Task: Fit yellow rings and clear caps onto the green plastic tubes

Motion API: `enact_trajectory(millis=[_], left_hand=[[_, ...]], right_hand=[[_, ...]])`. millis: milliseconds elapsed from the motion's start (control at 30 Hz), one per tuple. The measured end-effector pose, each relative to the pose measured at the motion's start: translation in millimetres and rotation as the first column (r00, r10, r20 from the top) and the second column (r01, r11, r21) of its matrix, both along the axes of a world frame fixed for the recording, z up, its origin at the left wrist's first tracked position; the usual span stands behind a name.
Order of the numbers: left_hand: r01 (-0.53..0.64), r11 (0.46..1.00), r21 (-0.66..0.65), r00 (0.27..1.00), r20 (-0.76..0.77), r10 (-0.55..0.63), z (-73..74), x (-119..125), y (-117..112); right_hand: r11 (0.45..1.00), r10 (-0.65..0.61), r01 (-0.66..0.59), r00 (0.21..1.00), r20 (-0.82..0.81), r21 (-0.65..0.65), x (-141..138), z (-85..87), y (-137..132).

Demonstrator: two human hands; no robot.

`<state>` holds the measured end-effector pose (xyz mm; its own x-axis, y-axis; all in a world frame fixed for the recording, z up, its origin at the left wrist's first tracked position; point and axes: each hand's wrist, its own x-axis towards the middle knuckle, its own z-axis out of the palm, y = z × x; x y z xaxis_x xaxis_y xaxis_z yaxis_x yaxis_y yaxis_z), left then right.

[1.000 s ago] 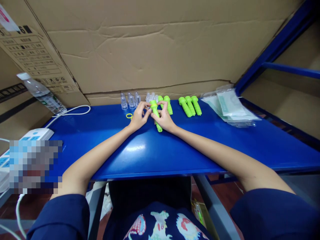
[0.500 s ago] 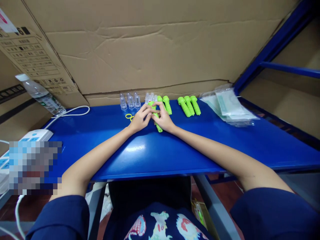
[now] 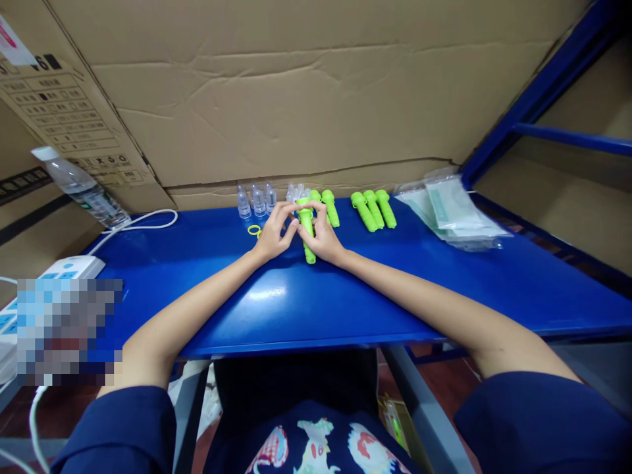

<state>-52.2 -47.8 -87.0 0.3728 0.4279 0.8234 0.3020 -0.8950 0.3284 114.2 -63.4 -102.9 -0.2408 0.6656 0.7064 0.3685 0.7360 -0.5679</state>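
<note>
A bright green flashlight (image 3: 309,254) is held between my two hands over the blue table, its wide head pointing away from me. My right hand (image 3: 328,238) is closed around its right side, with the thumb along the body. The bent fingers of my left hand (image 3: 272,234) reach the left edge of the head; its thumb is near the body. Yellow rings (image 3: 253,230) lie beside my left hand, partly covered by it. Behind my hands stand several clear plastic caps (image 3: 258,201). More green flashlights (image 3: 330,209) lie just past my right hand.
Three green flashlights (image 3: 374,209) lie together further right, near clear plastic bags (image 3: 457,207). At the left are a leaning water bottle (image 3: 83,187), a white cable (image 3: 148,219) and a power strip (image 3: 79,266). A cardboard wall (image 3: 276,112) rises behind the blue table (image 3: 316,309).
The flashlight has turned more upright in view, and its lower end has swung slightly left. My fingers have shifted to the edges of its head, so more of it shows.
</note>
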Motion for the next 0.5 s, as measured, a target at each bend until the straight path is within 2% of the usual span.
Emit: enact_trajectory(millis=[200,400,500], left_hand=[[0.031,0.994,0.104,0.998,0.042,-0.035,-4.6,2.2,2.2],[0.021,0.981,0.192,0.998,0.054,-0.031,-7.5,2.3,5.0],[0.029,0.972,0.234,0.998,0.046,-0.040,-7.9,2.0,5.4]], right_hand=[[0.992,-0.026,0.027,1.000,-0.009,0.120,-1.8,-0.3,-0.9],[0.983,-0.127,0.121,0.991,0.038,0.139,2.4,2.1,-2.8],[0.983,-0.121,0.113,0.991,0.050,0.144,3.5,-0.4,-0.7]])
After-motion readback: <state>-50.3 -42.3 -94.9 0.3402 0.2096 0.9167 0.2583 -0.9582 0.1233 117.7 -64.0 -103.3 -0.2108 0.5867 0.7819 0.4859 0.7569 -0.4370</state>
